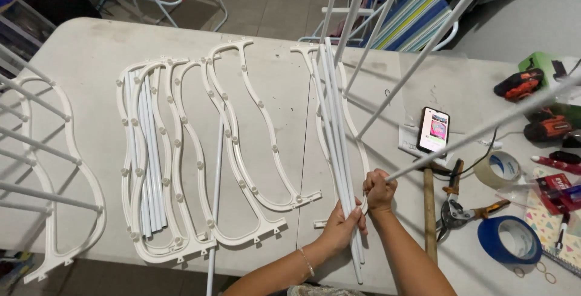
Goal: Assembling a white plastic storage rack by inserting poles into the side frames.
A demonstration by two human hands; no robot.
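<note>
On a white folding table [91,54] lie several wavy white plastic frame pieces [181,151] with pegs. My left hand [342,222] rests its fingers on a bundle of thin white rods [334,126] that lies lengthwise over one wavy frame piece [363,157]. My right hand [379,190] is closed around the end of a long white rod [484,128] that slants up to the right, its end meeting that frame piece. Several other rods [375,36] rise from the same frame piece toward the top of the view.
A partly built frame with rods [42,169] stands at the left edge. To the right lie a phone [433,130], a hammer [430,211], pliers [460,211], tape rolls [508,238], and cordless drills [532,102]. Folding chairs [405,17] stand behind the table.
</note>
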